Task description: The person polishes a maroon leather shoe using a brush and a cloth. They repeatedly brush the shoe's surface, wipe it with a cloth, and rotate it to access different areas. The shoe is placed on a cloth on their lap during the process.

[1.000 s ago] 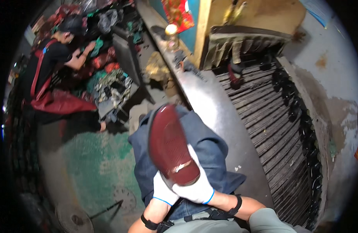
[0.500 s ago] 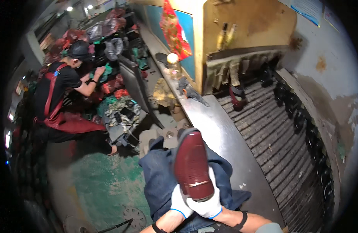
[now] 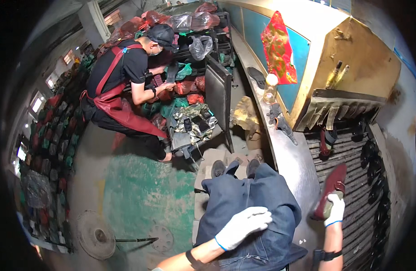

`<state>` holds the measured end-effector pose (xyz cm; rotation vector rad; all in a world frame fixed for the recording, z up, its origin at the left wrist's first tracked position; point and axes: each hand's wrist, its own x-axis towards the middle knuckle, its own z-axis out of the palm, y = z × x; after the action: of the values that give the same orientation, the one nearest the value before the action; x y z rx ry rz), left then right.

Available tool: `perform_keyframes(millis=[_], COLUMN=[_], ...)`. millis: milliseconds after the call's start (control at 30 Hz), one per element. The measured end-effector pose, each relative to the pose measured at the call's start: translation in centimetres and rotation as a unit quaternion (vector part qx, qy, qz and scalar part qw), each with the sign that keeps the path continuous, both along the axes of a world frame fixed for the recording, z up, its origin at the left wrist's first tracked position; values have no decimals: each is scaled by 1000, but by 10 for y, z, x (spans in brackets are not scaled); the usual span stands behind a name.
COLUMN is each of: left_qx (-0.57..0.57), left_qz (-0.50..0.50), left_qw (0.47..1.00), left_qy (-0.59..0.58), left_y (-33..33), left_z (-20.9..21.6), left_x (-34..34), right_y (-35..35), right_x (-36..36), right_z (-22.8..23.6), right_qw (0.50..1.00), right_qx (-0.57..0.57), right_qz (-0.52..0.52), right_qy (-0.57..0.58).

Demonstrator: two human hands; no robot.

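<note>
In my right hand (image 3: pixel 336 208), which wears a white knit glove, is a dark red leather shoe (image 3: pixel 337 180). The fingers close round the shoe at its heel end, its toe pointing away from me, over the near-left edge of the slatted conveyor (image 3: pixel 352 203). My left hand (image 3: pixel 244 226), gloved alike, hovers over the blue apron (image 3: pixel 244 192) on my lap, fingers stretched out and nothing in them. Farther along the slats another dark red shoe (image 3: pixel 325 145) stands by the hanging flaps (image 3: pixel 339 110) of the yellowish machine housing.
A metal ledge (image 3: pixel 302 165) runs beside the conveyor, carrying a jar (image 3: pixel 270 88), a grey glove (image 3: pixel 282 124) and a shoe sole (image 3: pixel 256 77). At left a co-worker (image 3: pixel 122 86) in a red apron bends over bagged goods near a black chair (image 3: pixel 218 95). A floor fan (image 3: pixel 97 235) stands lower left.
The shoe was held in both hands above my lap. My right hand has carried it right to the conveyor; my left has let go. The view has swung left.
</note>
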<state>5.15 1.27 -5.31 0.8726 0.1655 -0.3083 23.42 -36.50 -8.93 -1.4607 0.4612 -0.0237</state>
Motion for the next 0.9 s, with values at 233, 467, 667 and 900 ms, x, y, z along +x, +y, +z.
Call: perform_keyframes(millis=[233,467,667,900], left_qx=[77,-20,-190,-147], left_qz=[47,48,55,38], left_qw=[994,998,980,988], left_qy=[67,-48,0,-40], left_y=[55,55,52,46], left_z=[-28,-63,-69,-59], left_x=[-5,3,17,34], right_y=[-188,-30,34,0], right_x=[64,55,181,307], right_z=[-116,-46,-46,-80], right_qw=[953,730,751,794], right_qx=[-292,-655,-638,-582], right_qz=[-83,-172,-22,88], right_qy=[16,-97,-167,-153])
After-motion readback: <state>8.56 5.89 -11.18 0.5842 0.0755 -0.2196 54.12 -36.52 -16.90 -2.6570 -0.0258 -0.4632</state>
